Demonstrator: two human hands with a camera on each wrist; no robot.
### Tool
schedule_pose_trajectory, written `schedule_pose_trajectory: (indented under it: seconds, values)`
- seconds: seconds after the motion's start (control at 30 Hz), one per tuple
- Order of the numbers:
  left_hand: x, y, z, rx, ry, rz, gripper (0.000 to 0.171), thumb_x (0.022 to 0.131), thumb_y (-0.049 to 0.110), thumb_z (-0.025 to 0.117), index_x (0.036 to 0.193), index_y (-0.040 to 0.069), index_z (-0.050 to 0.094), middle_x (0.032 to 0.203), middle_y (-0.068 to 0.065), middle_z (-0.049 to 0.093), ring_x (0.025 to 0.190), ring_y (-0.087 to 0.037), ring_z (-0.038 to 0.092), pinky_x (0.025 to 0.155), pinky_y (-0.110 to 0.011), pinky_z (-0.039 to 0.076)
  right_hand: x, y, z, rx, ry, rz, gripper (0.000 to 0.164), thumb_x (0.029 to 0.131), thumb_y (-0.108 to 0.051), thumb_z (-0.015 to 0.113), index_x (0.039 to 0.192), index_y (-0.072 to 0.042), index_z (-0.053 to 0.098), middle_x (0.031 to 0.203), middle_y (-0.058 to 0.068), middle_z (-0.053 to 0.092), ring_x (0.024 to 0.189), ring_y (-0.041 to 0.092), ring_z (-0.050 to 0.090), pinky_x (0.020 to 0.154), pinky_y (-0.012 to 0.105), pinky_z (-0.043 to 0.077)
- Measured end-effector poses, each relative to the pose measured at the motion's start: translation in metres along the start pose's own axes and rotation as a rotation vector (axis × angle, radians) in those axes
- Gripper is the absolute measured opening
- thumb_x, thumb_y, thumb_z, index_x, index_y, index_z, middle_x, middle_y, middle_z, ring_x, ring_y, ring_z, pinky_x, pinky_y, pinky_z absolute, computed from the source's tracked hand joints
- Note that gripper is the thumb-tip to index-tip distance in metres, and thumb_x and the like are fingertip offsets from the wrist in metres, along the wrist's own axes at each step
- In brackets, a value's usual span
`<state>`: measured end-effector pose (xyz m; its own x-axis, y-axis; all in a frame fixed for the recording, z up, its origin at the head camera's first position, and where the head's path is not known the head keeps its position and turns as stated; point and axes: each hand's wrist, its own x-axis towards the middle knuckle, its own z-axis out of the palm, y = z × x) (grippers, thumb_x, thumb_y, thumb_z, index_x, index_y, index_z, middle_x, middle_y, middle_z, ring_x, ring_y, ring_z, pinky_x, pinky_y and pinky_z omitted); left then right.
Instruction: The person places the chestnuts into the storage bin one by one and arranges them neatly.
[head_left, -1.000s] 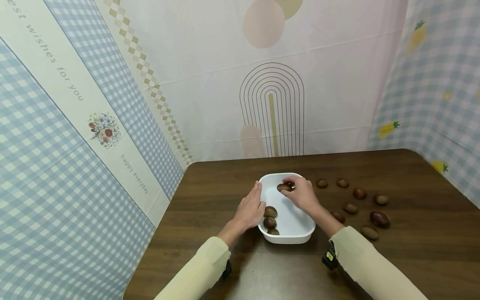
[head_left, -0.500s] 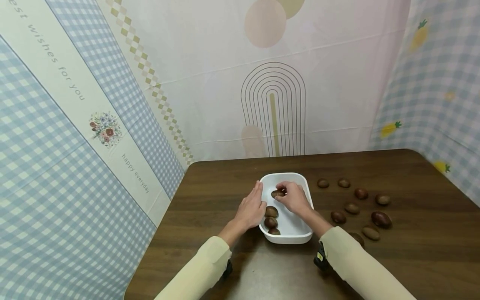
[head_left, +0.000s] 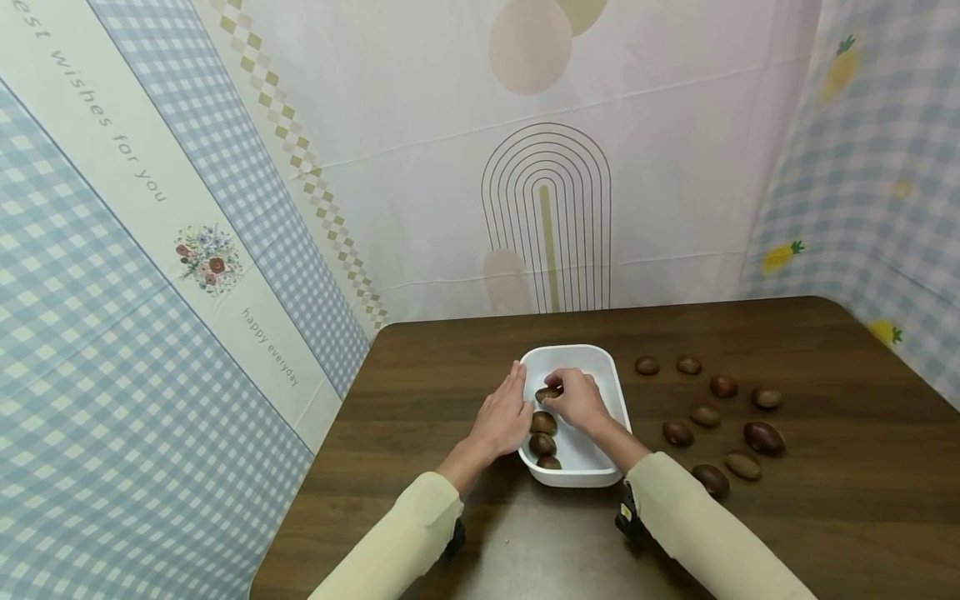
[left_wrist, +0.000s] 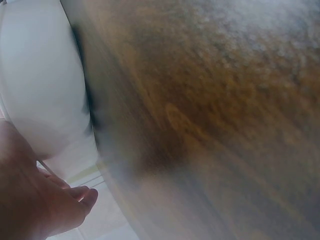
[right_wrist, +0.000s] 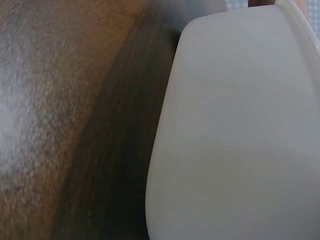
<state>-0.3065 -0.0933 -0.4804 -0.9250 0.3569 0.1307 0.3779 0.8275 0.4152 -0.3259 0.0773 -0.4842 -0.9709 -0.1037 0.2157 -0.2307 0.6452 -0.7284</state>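
Note:
In the head view, a white rectangular dish (head_left: 588, 454) stands on the table. My right hand (head_left: 577, 400) reaches inside it and pinches a brown egg-shaped fruit (head_left: 547, 394) near the left wall, partly covered by the fingers. Below that fruit, several more, such as a dark brown fruit (head_left: 542, 444), form a row along the same wall. My left hand (head_left: 501, 417) rests against the dish's left side with its fingers straight and close together. In the left wrist view, the left hand (left_wrist: 42, 200) touches the dish's outer wall (left_wrist: 45, 75).
To the right of the dish, several brown fruits lie scattered on the wooden table (head_left: 435, 375), among them a large dark one (head_left: 763, 438) and a paler one (head_left: 742, 465). Patterned cloths (head_left: 420, 183) hang behind and beside the table.
My right hand has moved left and toward me inside the dish, carrying the fruit to the left wall close to the row. The left hand has stayed in place.

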Motion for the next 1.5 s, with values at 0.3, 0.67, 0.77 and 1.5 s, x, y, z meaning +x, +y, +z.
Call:
schedule_pose_trajectory:
  seconds: [0.3,0.67,0.77,1.5]
  values:
    - [-0.007,-0.002,-0.002,0.004,0.013,0.029,0.066,0.107,0.018,0.044,0.167,-0.001,0.025,0.174,-0.018,0.022,0.158,-0.030,0.029,0.120,-0.056,0.036,-0.007,-0.007,0.007,-0.030,-0.012,0.009,0.030,0.082,-0.004,0.084,0.110,0.006,0.077,0.103,0.016,0.079,0.101,0.035,0.073,0.094,0.051,0.056]
    - [-0.008,-0.003,-0.001,0.003,0.020,0.043,0.067,0.105,0.016,0.045,0.167,-0.001,0.026,0.175,-0.016,0.021,0.158,-0.030,0.030,0.120,-0.055,0.037,-0.010,-0.008,0.010,-0.030,-0.004,0.011,0.028,0.084,-0.005,0.084,0.109,0.005,0.078,0.103,0.016,0.079,0.101,0.036,0.074,0.093,0.051,0.056]
    - [-0.009,-0.002,-0.001,0.002,0.022,0.043,0.066,0.105,0.016,0.044,0.167,-0.001,0.026,0.175,-0.016,0.021,0.158,-0.030,0.030,0.120,-0.055,0.037,-0.010,-0.010,0.010,-0.011,-0.010,0.008,0.027,0.085,-0.005,0.084,0.109,0.006,0.078,0.102,0.016,0.079,0.100,0.034,0.075,0.091,0.050,0.057]
    - [-0.008,-0.004,-0.003,-0.004,0.009,0.032,0.068,0.106,0.018,0.044,0.168,0.000,0.023,0.176,-0.014,0.018,0.159,-0.028,0.027,0.122,-0.054,0.034,-0.016,-0.015,-0.021,-0.002,0.044,-0.063,0.036,0.092,-0.004,0.079,0.124,0.008,0.072,0.123,0.024,0.074,0.111,0.042,0.072,0.094,0.052,0.058]
